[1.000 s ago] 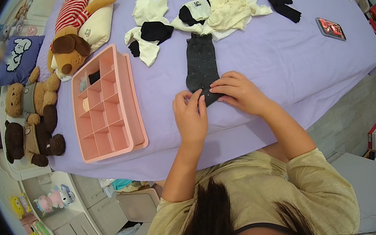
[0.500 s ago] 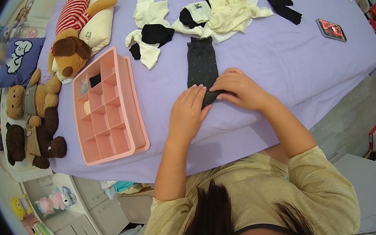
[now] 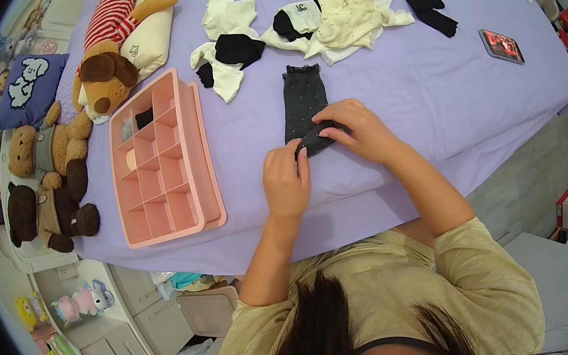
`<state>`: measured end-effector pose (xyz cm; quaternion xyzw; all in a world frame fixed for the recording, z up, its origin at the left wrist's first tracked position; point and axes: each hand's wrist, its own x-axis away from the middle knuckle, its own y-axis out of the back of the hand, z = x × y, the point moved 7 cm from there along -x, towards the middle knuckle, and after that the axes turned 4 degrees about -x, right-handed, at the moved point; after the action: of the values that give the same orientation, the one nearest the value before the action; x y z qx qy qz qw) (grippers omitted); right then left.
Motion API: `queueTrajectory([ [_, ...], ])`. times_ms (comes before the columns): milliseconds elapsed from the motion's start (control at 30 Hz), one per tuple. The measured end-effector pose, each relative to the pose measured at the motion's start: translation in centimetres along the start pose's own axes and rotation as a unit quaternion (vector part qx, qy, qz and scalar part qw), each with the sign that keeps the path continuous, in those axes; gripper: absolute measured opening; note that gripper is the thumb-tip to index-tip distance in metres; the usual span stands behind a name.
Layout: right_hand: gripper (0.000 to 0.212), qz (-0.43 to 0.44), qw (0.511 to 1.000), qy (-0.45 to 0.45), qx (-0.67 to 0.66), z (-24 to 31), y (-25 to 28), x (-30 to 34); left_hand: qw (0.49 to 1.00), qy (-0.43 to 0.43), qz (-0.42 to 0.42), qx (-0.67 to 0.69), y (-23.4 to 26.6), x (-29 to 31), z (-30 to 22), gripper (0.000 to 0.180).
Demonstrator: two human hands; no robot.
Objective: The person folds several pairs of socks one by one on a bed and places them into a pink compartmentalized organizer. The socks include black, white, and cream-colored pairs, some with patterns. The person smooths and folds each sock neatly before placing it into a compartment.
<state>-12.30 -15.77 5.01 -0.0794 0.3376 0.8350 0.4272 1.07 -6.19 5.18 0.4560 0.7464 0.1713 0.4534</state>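
Observation:
A dark grey sock point(image 3: 303, 95) with small light dots lies on the purple bed sheet, its frilled cuff pointing away from me. Its near end is folded up over itself. My left hand point(image 3: 287, 181) pinches the left side of that fold between thumb and fingers. On the right side of the fold, my right hand point(image 3: 359, 130) grips the fabric with thumb and bent fingers. To the left stands a pink divided box point(image 3: 207, 166); a black bundle point(image 3: 144, 119), a grey one point(image 3: 127, 130) and a cream one point(image 3: 131, 160) sit in its compartments.
White and black socks point(image 3: 222, 19) lie loose beyond the box. Beside them is a pile of cream clothing point(image 3: 344, 13). A black sock pair point(image 3: 429, 12) and a phone point(image 3: 501, 45) rest at the right. Plush toys point(image 3: 48, 149) line the left edge.
Both hands have gone from pressing flat on the sock to pinching its near end, which is now folded up. The sock's cuff has slid slightly toward me.

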Motion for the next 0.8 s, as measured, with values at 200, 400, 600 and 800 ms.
queueTrajectory([
  [200, 0.041, 0.040, 0.996, 0.068, 0.044, 0.8, -0.3, -0.2, 0.998, 0.069, -0.010, -0.013, -0.2, 0.3, 0.9, 0.011],
  [400, 0.049, 0.060, 0.990, 0.087, 0.098, 0.8, -0.9, -0.2, 0.992, 0.073, -0.008, -0.102, 0.3, -0.3, 0.5, 0.015],
  [600, 0.040, 0.043, 0.991, 0.062, 0.108, 0.5, -0.7, -0.2, 0.994, -0.088, 0.066, -0.004, 0.5, -1.7, -0.4, 0.039],
  [800, 0.032, 0.018, 0.993, 0.040, 0.106, 0.3, -0.7, -0.2, 0.984, -0.111, 0.134, 0.027, 0.3, -2.4, 0.3, 0.044],
])
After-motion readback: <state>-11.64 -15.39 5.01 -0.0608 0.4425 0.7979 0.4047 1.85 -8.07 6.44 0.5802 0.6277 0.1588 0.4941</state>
